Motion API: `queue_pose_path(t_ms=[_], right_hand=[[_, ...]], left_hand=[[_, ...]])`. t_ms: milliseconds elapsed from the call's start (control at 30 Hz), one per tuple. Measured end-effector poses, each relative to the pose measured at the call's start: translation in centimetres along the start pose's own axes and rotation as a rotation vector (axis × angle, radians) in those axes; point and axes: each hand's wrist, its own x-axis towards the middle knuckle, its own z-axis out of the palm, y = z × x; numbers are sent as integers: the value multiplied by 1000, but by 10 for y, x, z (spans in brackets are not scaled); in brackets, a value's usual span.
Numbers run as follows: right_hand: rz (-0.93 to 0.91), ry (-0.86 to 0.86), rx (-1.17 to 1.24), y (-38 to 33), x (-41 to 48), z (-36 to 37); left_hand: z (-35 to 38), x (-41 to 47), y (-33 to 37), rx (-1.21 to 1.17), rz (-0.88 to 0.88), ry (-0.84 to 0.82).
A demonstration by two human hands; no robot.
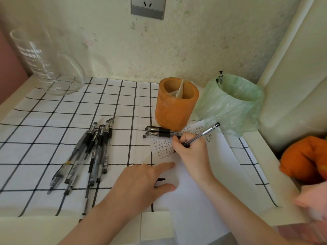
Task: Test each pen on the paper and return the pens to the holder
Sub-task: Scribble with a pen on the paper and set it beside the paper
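My right hand (192, 152) grips a clear black-inked pen (205, 133), its tip down on the white paper (194, 183) among rows of small written marks. My left hand (141, 184) lies flat on the paper's left edge, fingers spread, with a small black pen cap (161, 179) showing between thumb and forefinger. The orange pen holder (176, 105) stands just behind the paper. Two capped pens (159, 131) lie in front of the holder. Several more pens (88, 156) lie in a loose bundle to the left on the checked cloth.
A glass measuring jug (47, 62) stands at the back left. A small bin lined with a green bag (231, 103) sits right of the holder, with a pen (220, 77) sticking out of it. An orange soft object (304, 160) lies at the right edge. A wall socket (148, 7) is above.
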Motion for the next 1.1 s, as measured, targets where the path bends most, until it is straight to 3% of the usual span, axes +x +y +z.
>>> queue_pose_path(t_ms=[1100], right_hand=[[-14,13,-49,1,0,1]], left_hand=[[-1,0,1,-20,2,11]])
